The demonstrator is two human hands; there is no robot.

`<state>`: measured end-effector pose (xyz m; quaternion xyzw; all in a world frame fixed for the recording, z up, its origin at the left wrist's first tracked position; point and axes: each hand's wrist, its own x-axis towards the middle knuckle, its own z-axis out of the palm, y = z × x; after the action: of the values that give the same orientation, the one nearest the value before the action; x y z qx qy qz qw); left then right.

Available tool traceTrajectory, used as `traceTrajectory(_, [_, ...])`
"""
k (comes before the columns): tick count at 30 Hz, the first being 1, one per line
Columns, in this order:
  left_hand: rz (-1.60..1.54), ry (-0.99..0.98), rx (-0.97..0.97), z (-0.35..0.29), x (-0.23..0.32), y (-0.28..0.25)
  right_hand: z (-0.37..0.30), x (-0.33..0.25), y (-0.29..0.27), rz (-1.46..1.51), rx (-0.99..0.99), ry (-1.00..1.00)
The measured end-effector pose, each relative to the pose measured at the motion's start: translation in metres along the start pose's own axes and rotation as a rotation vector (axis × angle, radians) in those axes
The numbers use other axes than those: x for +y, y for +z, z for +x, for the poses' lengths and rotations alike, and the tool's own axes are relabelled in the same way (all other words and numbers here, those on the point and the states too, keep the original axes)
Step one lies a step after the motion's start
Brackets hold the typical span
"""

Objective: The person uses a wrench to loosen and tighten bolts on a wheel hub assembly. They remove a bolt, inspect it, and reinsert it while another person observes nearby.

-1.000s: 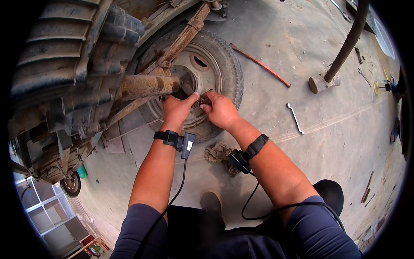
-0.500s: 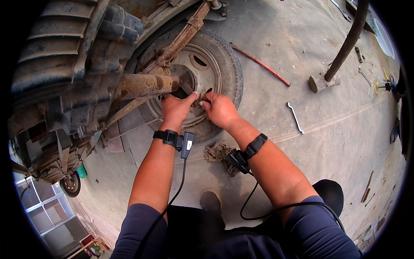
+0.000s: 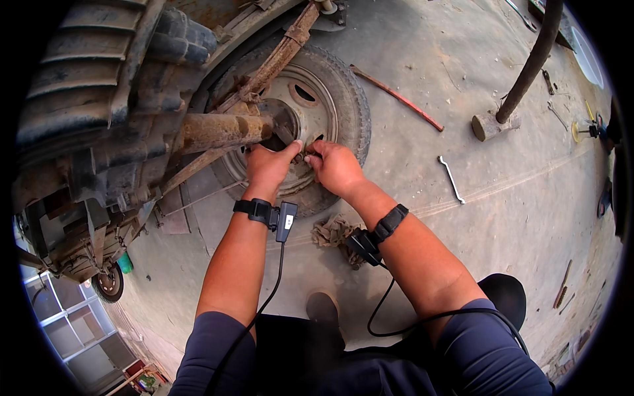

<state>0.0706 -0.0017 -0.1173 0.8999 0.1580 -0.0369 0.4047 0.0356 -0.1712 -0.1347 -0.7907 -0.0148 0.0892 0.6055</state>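
Note:
A wheel with a black tyre (image 3: pixel 357 109) and a dusty pale rim (image 3: pixel 321 111) sits by a rusty axle (image 3: pixel 221 131). Below the axle's end, my left hand (image 3: pixel 267 168) is curled at the hub, its thumb stretched toward the right hand; most of its fingers are hidden. My right hand (image 3: pixel 337 169) is closed, thumb and fingers pinched together over the lower part of the rim. What lies between these fingertips is too small and covered to name. Both wrists carry black straps with small cabled boxes.
A rusty leaf spring (image 3: pixel 281 56) crosses above the wheel. On the concrete lie a red bar (image 3: pixel 403 99), a wrench (image 3: pixel 452 180) and a crumpled rag (image 3: pixel 330 231). A wooden-headed mallet (image 3: pixel 490 125) is at the upper right. Part of another person shows at the right rim.
The view has shifted very slightly. Both hands stay at the hub, with only a small movement of the right fingers.

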Motion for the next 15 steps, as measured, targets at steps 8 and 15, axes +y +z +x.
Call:
traceTrajectory(8, [0.018,-0.018,-0.004,-0.0008,0.0026,-0.0019,-0.0011,-0.0004,-0.0011,0.018,-0.019,0.011])
traceTrajectory(15, [0.021,-0.031,-0.011,-0.0011,0.0074,-0.0015,-0.0006,0.0039,0.0019,0.027,0.015,-0.001])
